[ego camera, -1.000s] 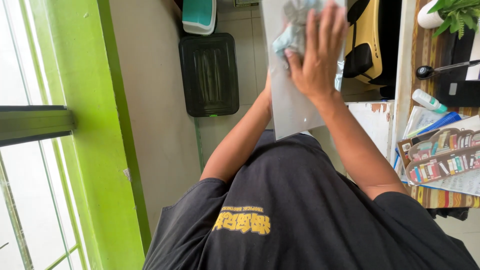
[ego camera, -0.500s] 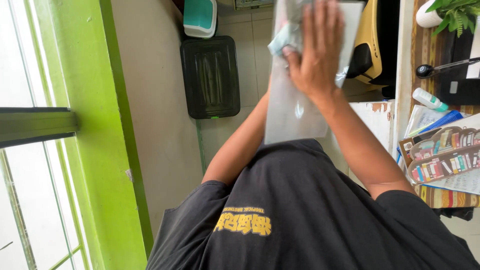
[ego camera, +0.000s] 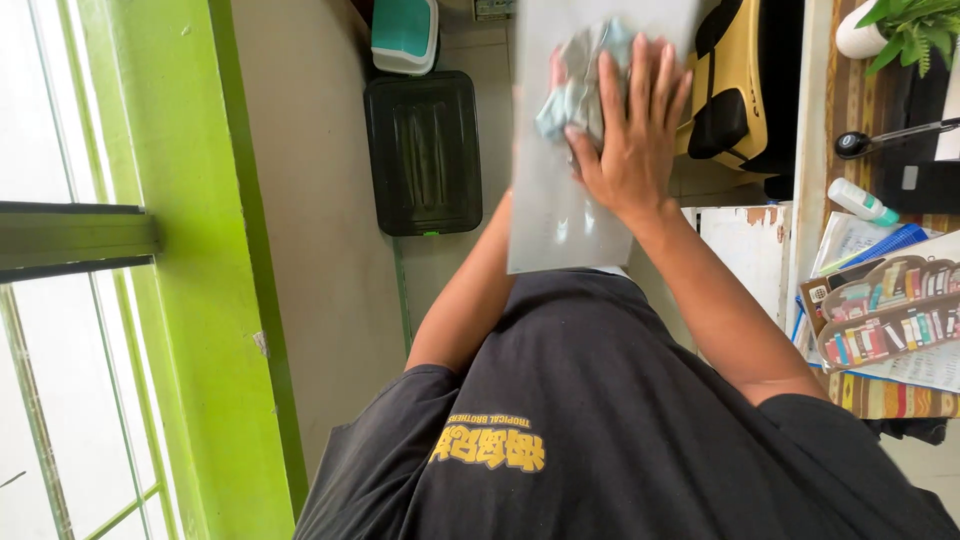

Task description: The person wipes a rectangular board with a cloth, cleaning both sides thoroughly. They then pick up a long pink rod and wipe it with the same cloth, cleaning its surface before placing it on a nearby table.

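Note:
I hold a flat grey pane (ego camera: 560, 215) upright in front of my chest. My right hand (ego camera: 630, 135) lies spread on its face and presses a crumpled pale blue-grey cloth (ego camera: 583, 80) against it. My left forearm (ego camera: 470, 290) rises behind the pane's left side. The left hand itself is hidden behind the pane and seems to grip it from the back. My black T-shirt (ego camera: 620, 440) with a yellow print fills the bottom of the view.
A black plastic bin (ego camera: 425, 150) and a teal lid (ego camera: 405, 35) sit on the floor ahead. A green window frame (ego camera: 190, 300) runs along the left. On the right, a table (ego camera: 880, 395) carries papers, a small white bottle (ego camera: 862, 200) and a potted plant (ego camera: 900, 30). A yellow-and-black bag (ego camera: 735, 90) stands behind the pane.
My right hand and the cloth have slid a little down the pane. The pane has shifted slightly and stays upright.

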